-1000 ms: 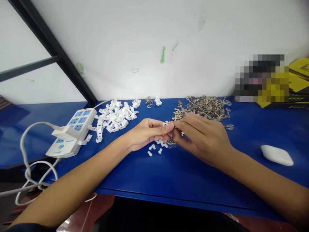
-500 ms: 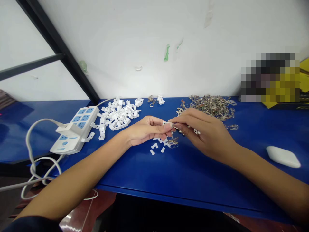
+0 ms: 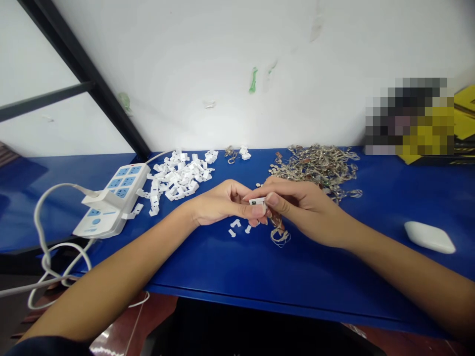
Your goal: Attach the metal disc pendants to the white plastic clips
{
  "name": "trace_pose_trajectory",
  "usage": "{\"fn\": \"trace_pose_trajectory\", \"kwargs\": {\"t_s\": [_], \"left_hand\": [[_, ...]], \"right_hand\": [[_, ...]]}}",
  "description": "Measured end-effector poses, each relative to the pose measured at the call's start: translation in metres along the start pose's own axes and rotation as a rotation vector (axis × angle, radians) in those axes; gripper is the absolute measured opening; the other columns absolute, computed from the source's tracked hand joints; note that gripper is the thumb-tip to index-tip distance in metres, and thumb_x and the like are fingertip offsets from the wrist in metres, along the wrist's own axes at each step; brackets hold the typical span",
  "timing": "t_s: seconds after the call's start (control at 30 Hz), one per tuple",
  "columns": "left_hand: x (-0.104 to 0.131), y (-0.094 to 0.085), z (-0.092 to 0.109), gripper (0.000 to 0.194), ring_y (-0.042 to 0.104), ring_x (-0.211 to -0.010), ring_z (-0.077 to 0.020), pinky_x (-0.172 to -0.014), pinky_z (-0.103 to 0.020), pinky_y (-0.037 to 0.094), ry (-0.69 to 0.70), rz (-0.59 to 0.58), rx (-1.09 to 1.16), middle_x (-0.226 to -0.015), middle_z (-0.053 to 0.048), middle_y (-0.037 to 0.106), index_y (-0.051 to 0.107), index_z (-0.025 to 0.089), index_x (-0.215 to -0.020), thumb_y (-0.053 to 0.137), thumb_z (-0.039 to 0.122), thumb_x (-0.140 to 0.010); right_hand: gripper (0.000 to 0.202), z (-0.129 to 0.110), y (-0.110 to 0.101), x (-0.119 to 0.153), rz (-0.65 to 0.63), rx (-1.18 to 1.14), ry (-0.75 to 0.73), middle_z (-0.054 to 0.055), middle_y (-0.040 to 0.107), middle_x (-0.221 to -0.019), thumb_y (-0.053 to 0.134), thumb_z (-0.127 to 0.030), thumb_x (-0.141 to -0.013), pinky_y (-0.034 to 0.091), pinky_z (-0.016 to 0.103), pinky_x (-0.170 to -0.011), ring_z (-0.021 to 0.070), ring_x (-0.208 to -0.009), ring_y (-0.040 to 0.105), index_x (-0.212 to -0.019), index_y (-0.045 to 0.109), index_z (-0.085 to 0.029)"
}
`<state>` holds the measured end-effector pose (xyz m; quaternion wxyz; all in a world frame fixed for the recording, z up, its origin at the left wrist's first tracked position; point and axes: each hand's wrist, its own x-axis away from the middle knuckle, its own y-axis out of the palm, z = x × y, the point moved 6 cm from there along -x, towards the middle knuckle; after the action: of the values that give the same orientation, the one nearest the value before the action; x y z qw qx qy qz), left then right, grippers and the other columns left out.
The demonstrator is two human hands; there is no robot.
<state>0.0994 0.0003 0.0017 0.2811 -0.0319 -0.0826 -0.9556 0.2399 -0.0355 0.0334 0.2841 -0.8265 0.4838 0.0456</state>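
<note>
Over the blue table (image 3: pixel 230 267), my left hand (image 3: pixel 224 202) and right hand (image 3: pixel 313 213) pinch a small white piece (image 3: pixel 256 201) between them; looped cord (image 3: pixel 281 238) shows just below. Farther back lie white parts (image 3: pixel 181 175), left, and a tangled heap (image 3: pixel 319 163), right.

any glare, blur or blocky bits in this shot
Head view throughout: the wall is brightest low, mid-frame; the floor shows white glare at lower left; a mosaic hides part of the yellow stack; the small white piece between left hand and right hand looks too soft for fine detail.
</note>
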Motion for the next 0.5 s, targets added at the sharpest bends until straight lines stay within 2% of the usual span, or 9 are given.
{"fn": "trace_pose_trajectory", "kwargs": {"t_s": [0.1, 0.27, 0.37, 0.5], "left_hand": [[-0.001, 0.002, -0.001, 0.020, 0.073, -0.078, -0.0127, -0.078, -0.026, 0.059, 0.010, 0.007, 0.010, -0.086, -0.006, 0.079, 0.082, 0.017, -0.091, 0.086, 0.034, -0.082], [-0.005, 0.002, -0.007, 0.025, 0.074, -0.081, -0.0136, -0.084, -0.028, 0.060, 0.025, 0.106, 0.113, -0.091, -0.006, 0.079, 0.082, 0.017, -0.094, 0.089, 0.035, -0.079], [-0.004, 0.005, -0.003, 0.019, 0.075, -0.082, -0.0138, -0.084, -0.028, 0.060, 0.038, 0.073, 0.063, -0.087, -0.005, 0.079, 0.083, 0.018, -0.091, 0.088, 0.032, -0.080], [0.002, 0.005, 0.005, 0.013, 0.075, -0.079, -0.0137, -0.080, -0.027, 0.059, 0.013, 0.023, -0.046, -0.083, -0.005, 0.079, 0.083, 0.019, -0.087, 0.087, 0.029, -0.081]], "right_hand": [[0.033, 0.002, 0.000, -0.002, -0.034, -0.087, 0.028, 0.001, 0.069, -0.080, 0.054, -0.044, -0.105, 0.051, 0.025, -0.056, 0.0101, -0.061, 0.061, -0.120, 0.077, -0.026], [0.029, -0.002, -0.009, -0.003, 0.035, -0.006, -0.027, 0.000, 0.066, -0.069, 0.056, -0.039, -0.105, 0.048, 0.024, -0.059, 0.0120, -0.068, 0.057, -0.104, 0.082, -0.027], [0.026, -0.003, -0.009, -0.002, 0.054, -0.018, -0.031, 0.001, 0.068, -0.072, 0.059, -0.039, -0.103, 0.049, 0.025, -0.059, 0.0135, -0.072, 0.059, -0.102, 0.082, -0.028], [0.028, -0.001, -0.004, -0.001, -0.012, -0.070, 0.016, 0.001, 0.067, -0.075, 0.056, -0.041, -0.104, 0.050, 0.024, -0.054, 0.0125, -0.067, 0.060, -0.107, 0.081, -0.028]]}}
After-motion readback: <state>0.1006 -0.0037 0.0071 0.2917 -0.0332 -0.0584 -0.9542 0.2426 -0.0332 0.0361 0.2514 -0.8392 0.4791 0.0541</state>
